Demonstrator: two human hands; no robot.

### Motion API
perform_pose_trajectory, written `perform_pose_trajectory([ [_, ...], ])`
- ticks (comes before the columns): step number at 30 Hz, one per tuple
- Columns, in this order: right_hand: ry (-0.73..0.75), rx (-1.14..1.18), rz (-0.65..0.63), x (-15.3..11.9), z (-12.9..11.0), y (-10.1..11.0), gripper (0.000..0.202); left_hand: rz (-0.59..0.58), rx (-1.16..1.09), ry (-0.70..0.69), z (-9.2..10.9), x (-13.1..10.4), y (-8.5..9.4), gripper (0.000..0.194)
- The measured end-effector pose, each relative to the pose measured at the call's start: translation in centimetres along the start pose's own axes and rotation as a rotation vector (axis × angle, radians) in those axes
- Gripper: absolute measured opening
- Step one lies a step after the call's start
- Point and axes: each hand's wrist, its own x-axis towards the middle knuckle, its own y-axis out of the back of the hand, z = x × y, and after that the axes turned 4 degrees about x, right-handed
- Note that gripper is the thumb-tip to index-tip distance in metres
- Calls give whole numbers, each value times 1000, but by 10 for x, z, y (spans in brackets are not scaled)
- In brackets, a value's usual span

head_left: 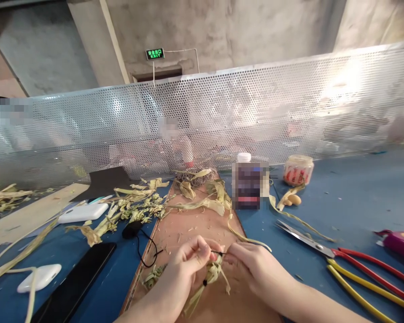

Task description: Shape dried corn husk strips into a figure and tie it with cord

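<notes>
My left hand (pixel 197 253) is closed in a pinch on one side of a short black cord (pixel 218 253). Its other side runs into the closed fingers of my right hand (pixel 244 260). Between and below both hands hangs a small bundle of dried pale-green husk strips (pixel 214 268), with the cord at its top and a black band (pixel 205 282) lower down. The fingertips partly hide the cord's ends. Beneath lies a brown cardboard strip (pixel 185 229) sprinkled with scraps, and a small clump of husk pieces (pixel 154 275) rests beside my left wrist.
Red-and-yellow-handled scissors (pixel 318 247) lie at right, near a jar (pixel 298 170) and a blurred bottle (pixel 249 186). Dried husks (pixel 131 204), a black cord spool (pixel 132 229), a phone (pixel 77 278) and a white power bank (pixel 83 213) are left. A perforated metal screen (pixel 202 112) stands behind.
</notes>
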Motion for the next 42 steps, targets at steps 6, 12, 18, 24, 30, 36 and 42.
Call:
perform_pose_trajectory([
  [6,-216,608,-47,1,-13,8,11,7,39,-52,0,-1,-1,16],
  [12,-286,958,-81,2,-18,16,10,34,135,-47,-1,0,-1,18],
  [18,-172,542,-52,-1,-16,19,11,88,358,-76,8,-2,-3,20],
  [24,9,95,60,0,-9,11,17,100,519,-90,22,-7,-10,22],
  [30,163,-131,154,0,-10,11,21,158,612,-213,8,2,-2,23],
  [36,340,-358,163,-2,-8,11,21,163,681,-236,7,5,0,26],
  [42,400,-403,199,0,-11,13,21,126,793,-285,16,3,-4,25],
])
